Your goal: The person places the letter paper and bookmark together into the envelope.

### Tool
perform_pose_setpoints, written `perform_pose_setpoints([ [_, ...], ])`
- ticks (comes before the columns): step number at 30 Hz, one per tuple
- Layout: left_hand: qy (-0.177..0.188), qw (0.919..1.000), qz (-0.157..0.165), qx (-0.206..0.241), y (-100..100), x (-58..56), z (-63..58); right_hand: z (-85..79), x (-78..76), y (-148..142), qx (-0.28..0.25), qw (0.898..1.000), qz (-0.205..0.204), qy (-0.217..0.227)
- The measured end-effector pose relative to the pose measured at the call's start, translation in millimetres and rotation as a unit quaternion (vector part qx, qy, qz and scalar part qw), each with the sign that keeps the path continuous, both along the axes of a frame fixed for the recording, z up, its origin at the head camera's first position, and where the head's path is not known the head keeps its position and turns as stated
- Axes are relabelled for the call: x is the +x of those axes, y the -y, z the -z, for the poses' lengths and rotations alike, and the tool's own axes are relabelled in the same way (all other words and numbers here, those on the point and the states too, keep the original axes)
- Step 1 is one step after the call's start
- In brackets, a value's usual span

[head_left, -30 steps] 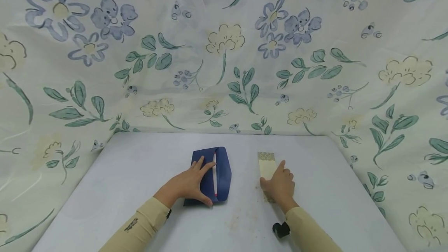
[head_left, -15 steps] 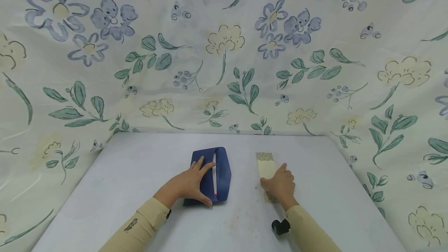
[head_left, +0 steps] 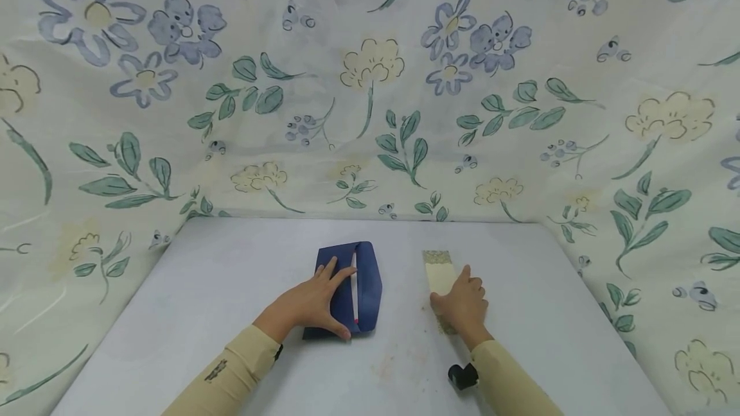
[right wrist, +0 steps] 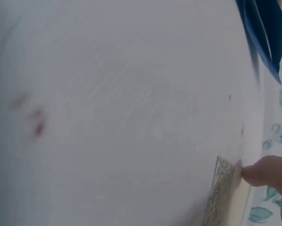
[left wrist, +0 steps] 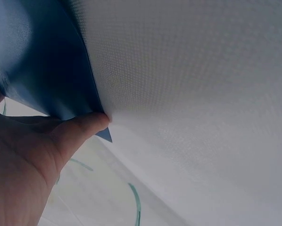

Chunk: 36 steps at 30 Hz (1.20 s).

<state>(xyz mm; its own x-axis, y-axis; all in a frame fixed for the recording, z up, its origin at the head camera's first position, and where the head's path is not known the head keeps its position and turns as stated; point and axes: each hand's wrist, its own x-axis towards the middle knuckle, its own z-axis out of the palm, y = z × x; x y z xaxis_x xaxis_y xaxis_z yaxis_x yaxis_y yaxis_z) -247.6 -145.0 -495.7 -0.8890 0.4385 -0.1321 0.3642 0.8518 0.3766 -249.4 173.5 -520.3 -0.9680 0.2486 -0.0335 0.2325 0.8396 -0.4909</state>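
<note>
A dark blue envelope (head_left: pixel 369 287) lies on the table, its flap unfolded to the right and a white edge with a small pink spot showing in the opening. My left hand (head_left: pixel 315 300) rests spread over it, thumb by the near edge; in the left wrist view the thumb touches the rim of the envelope (left wrist: pixel 42 61). To the right lies a narrow cream card (head_left: pixel 440 277) with gold patterned ends. My right hand (head_left: pixel 465 303) holds this card, thumb on its left side and fingers toward the right. The hand covers part of the card.
Both things lie on a white table (head_left: pixel 231 262), which has faint reddish marks near the front middle. A floral cloth (head_left: pixel 370 114) hangs behind and along the sides. A black camera piece (head_left: pixel 462 376) sits at my right wrist.
The far end of the cream card has shifted slightly left under my right hand. My left hand and the blue envelope have stayed in place.
</note>
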Motion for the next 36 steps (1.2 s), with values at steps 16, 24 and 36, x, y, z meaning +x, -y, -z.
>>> perform_pose_setpoints([
  [16,0.001,1.0000,-0.001,0.000,2.1,0.9,1.5,0.4,-1.8,5.5,0.015,0.999,-0.024,-0.016],
  [24,0.003,1.0000,-0.001,0.001,1.1,1.1,-1.7,-2.6,-9.7,0.3,0.035,0.999,-0.011,0.019],
  [36,-0.001,1.0000,0.000,-0.001,1.9,0.1,0.7,-9.0,-20.3,-7.7,-0.031,0.997,-0.008,0.070],
])
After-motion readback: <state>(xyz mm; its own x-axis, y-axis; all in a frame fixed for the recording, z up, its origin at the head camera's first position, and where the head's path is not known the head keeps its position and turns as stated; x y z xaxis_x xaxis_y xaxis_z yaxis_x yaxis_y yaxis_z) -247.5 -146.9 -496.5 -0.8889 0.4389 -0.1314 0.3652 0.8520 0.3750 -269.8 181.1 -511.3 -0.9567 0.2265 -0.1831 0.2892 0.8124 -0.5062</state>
